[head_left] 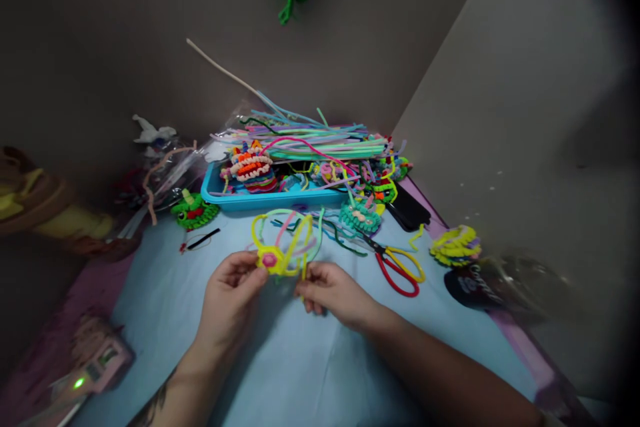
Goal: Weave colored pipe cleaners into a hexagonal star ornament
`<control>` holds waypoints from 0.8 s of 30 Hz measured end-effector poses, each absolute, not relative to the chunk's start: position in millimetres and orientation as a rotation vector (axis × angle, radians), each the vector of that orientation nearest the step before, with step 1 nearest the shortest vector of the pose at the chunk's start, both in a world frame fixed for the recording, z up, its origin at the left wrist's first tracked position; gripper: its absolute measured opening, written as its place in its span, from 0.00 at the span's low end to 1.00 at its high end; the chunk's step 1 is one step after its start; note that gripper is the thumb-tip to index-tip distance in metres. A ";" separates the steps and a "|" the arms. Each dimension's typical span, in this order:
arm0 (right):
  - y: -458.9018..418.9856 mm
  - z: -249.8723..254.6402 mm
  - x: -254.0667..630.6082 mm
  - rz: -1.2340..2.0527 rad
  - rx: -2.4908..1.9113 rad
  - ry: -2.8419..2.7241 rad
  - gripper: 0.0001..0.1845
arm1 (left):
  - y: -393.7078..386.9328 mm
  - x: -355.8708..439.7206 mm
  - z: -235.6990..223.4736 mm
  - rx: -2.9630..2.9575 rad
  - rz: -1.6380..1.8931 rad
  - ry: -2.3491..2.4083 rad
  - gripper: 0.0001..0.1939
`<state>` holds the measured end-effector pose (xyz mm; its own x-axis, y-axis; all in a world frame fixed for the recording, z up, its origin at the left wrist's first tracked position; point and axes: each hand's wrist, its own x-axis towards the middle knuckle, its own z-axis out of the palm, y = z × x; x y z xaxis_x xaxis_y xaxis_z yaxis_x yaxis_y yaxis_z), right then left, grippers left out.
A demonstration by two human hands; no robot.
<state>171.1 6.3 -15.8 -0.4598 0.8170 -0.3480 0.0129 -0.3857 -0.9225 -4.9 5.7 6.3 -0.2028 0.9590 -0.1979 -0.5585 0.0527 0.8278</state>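
Note:
Between my hands, above the light blue table cover, is a yellow pipe-cleaner craft [286,265] with open loops and a pink round centre. My left hand [235,290] pinches its left side between thumb and fingers. My right hand [330,290] is closed on a yellow strand at its right side. Just behind the craft lie loose pipe cleaners [343,240] in green, pink and blue. Scissors [397,267] with one red and one yellow handle lie to the right of my right hand.
A blue tray [275,200] piled with pipe cleaners and fuzzy figures stands at the back. A green figure [195,212] sits left of it; a teal one [360,215] sits in front. To the right are a black phone [407,208], a yellow bundle [455,245] and a lying cup [500,283].

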 end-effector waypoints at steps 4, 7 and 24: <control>-0.4 -2.0 179.1 2.006 -0.982 -1.948 0.10 | 23.5 -27.7 18.3 0.335 1.689 0.946 0.20; -1.4 7.8 185.7 2.130 -0.733 -2.282 0.07 | 32.0 -44.3 23.7 0.270 1.794 0.918 0.20; 2.0 -3.2 187.8 0.192 -1.010 -1.805 0.07 | -2.5 -2.7 18.6 0.945 1.278 1.230 0.14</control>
